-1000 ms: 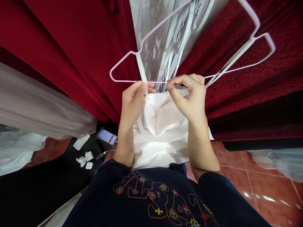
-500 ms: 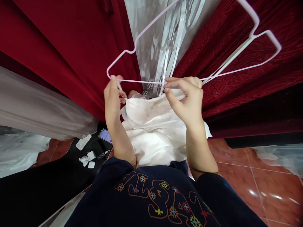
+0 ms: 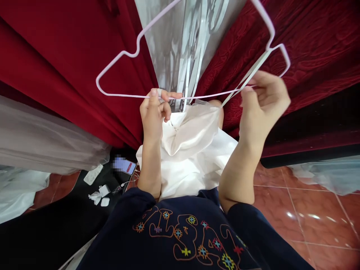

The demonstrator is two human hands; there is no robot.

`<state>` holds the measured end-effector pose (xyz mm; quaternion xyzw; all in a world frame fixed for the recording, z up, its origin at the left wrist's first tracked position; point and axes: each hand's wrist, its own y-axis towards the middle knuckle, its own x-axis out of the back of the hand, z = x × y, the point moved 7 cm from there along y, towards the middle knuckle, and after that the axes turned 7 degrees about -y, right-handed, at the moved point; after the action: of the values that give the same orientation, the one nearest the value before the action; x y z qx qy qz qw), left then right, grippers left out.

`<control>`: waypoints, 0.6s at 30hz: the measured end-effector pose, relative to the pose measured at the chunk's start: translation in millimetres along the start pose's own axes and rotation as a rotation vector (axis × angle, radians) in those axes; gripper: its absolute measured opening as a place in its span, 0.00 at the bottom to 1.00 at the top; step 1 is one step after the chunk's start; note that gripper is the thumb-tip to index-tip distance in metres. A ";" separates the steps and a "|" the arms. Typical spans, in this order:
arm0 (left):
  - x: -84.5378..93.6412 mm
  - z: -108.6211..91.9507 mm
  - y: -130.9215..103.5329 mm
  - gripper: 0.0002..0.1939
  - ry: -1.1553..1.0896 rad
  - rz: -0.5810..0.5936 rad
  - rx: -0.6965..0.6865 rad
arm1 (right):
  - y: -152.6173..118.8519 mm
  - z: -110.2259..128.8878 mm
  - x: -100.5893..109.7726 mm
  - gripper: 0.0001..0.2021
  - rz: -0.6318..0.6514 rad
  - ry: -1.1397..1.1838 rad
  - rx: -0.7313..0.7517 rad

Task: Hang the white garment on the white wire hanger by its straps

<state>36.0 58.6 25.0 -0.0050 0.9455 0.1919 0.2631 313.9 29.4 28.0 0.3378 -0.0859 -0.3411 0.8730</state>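
Note:
A pale pink clothes hanger (image 3: 116,95) is held up in front of me, its top cut off by the upper edge. My left hand (image 3: 153,108) pinches its bottom bar left of centre, index finger stretched along the bar. At the right, my right hand (image 3: 266,99) is closed around the bar with thumb and fingers, beside a thin white strap (image 3: 254,73). That strap loops over the hanger's right notch and runs down across the bar to a white satin garment (image 3: 194,161). The garment lies gathered over my lap. Whether the right fingers also touch the strap is unclear.
Dark red curtains (image 3: 70,48) hang at both sides, with shiny clear plastic (image 3: 168,45) between them. On a black surface (image 3: 56,225) at left lie a lit phone (image 3: 126,166), a white charger (image 3: 104,190) and small white items. Red tiles (image 3: 306,210) cover the floor at right.
The hanger has shifted left. My left hand has moved inward along the bar from its left corner, and my right hand has moved outward from the middle to the strap.

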 end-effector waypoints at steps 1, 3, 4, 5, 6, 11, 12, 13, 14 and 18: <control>1.3 -1.1 1.5 0.29 0.008 -0.010 -0.002 | 2.2 0.1 -5.5 0.10 0.066 0.004 -0.041; 2.2 -3.2 2.7 0.29 0.018 -0.027 -0.012 | 3.6 7.4 -12.8 0.04 0.105 0.028 -0.067; 2.1 -4.1 2.5 0.29 0.018 -0.031 -0.019 | 3.6 11.7 -13.6 0.02 0.085 0.046 -0.071; 1.6 -4.5 2.0 0.29 0.019 -0.030 -0.021 | 3.3 15.0 -13.1 0.03 0.056 0.067 -0.080; 1.2 -4.6 1.5 0.29 0.021 -0.027 -0.023 | 2.8 17.4 -11.4 0.04 0.028 0.088 -0.094; 5.5 -1.6 1.5 0.31 0.079 -0.067 0.016 | 3.8 33.4 -8.4 0.07 0.123 0.104 -0.188; 6.7 -1.0 2.1 0.32 0.081 -0.077 0.027 | 6.5 39.4 -11.9 0.08 0.180 0.100 -0.189; 7.6 -0.7 2.8 0.32 0.074 -0.081 0.035 | 10.9 45.2 -16.6 0.08 0.232 0.109 -0.181; 8.0 -0.8 3.6 0.32 0.061 -0.079 0.040 | 17.6 49.5 -21.6 0.05 0.270 0.135 -0.168; 6.9 -3.4 6.1 0.32 0.012 -0.042 0.049 | 64.8 36.8 -16.5 0.11 0.151 0.358 -0.093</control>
<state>27.8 63.6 26.4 -0.0196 0.9510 0.1633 0.2617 322.3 55.5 99.2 0.3452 0.0616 -0.2127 0.9120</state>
